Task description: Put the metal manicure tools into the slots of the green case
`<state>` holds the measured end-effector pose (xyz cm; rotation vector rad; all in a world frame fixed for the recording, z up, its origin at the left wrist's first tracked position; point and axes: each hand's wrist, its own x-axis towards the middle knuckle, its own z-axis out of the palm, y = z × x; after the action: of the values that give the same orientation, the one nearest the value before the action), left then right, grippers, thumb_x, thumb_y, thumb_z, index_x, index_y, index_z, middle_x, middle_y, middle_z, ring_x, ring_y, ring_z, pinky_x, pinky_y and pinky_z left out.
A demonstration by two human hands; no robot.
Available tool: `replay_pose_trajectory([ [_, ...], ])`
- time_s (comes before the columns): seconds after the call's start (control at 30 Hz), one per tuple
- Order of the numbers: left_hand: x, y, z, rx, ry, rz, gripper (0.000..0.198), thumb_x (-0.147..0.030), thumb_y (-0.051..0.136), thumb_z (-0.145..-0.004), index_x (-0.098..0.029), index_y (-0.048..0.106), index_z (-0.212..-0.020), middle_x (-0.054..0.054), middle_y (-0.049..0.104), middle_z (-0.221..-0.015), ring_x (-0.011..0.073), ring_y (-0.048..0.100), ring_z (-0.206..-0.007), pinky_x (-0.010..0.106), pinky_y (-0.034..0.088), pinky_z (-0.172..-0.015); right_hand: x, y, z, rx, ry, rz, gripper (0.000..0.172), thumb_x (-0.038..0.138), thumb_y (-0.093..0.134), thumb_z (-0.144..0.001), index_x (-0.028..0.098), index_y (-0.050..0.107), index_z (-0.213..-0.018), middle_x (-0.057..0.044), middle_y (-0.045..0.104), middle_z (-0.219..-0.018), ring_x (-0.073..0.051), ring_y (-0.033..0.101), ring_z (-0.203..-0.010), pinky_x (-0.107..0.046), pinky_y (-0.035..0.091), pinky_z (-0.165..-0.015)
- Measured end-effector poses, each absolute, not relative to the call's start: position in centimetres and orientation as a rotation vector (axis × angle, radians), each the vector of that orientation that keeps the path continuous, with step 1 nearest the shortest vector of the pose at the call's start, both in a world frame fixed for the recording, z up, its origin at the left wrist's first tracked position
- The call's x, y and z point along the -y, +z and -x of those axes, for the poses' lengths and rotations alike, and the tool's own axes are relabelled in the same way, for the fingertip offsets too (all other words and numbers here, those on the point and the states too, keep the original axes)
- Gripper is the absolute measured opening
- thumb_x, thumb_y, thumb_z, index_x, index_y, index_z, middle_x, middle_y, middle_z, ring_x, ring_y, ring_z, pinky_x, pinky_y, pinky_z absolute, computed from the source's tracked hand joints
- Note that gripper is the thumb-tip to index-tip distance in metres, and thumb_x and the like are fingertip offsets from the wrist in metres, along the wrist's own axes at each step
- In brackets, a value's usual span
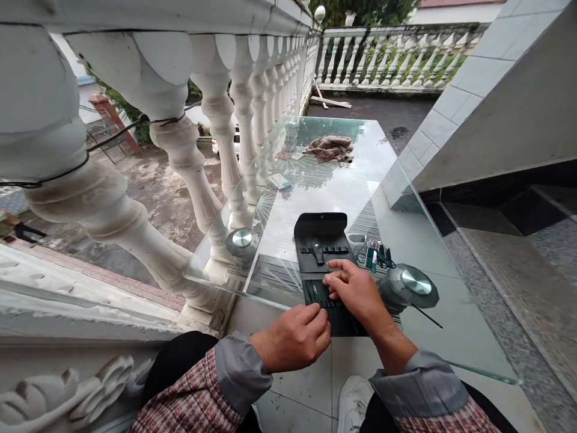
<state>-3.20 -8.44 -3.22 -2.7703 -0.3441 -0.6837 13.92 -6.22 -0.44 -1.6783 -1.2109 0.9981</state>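
An unfolded black case (311, 263) with elastic loops lies on the glass table (288, 240), its far flap raised. Several thin dark tools sit in the loops of its near part. My right hand (354, 288) is over the right side of the case, thumb and fingers pinched together; what they hold, if anything, is too small to make out. At the case's near left edge, my left hand (295, 337) has its fingers curled closed, and their tips touch or nearly touch the case. Whatever is inside that hand is hidden.
Right of the case lie small metal and green parts with a black cable (376, 254). Round table supports (408, 285) (242, 240) show through the glass. A thin black rod (428, 316) is at right. Farther back are a small box (279, 181) and brown cloth (331, 148).
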Motion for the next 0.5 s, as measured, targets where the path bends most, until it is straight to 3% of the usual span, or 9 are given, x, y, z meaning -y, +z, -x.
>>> replay_pose_trajectory([
  [0.1, 8.46, -3.36, 3.19, 0.347, -0.698, 2.767, 0.018, -0.017, 0.047, -0.089, -0.007, 0.060, -0.098, 0.015, 0.062, -0.102, 0.0223, 0.059, -0.094, 0.035, 0.052, -0.074, 6.33, -0.55, -13.86, 1.314, 0.926, 1.701, 0.032, 0.029, 0.052, -0.071, 0.019, 0.055, -0.101, 0.003, 0.060, -0.064, -0.011, 0.055, -0.050, -0.025, 0.050, -0.050],
  [0.3, 8.46, -3.44, 3.20, 0.351, -0.714, 2.771, 0.018, -0.017, 0.047, -0.089, -0.007, 0.060, -0.098, 0.015, 0.062, -0.101, 0.0233, 0.058, -0.096, 0.035, 0.051, -0.074, 6.12, -0.93, -13.77, 1.383, 0.842, 1.716, 0.020, 0.028, 0.051, -0.071, 0.021, 0.053, -0.090, 0.000, 0.060, -0.073, -0.013, 0.057, -0.058, -0.025, 0.047, -0.049],
  [0.5, 8.47, -3.13, 3.24, 0.342, -0.734, 2.767, 0.018, -0.017, 0.049, -0.088, -0.008, 0.061, -0.097, 0.015, 0.062, -0.102, 0.0239, 0.058, -0.096, 0.034, 0.051, -0.073, 5.99, -0.52, -13.83, 1.542, 0.756, 1.741, 0.033, 0.023, 0.048, -0.072, 0.020, 0.051, -0.105, 0.004, 0.056, -0.066, -0.013, 0.055, -0.057, -0.026, 0.044, -0.057],
])
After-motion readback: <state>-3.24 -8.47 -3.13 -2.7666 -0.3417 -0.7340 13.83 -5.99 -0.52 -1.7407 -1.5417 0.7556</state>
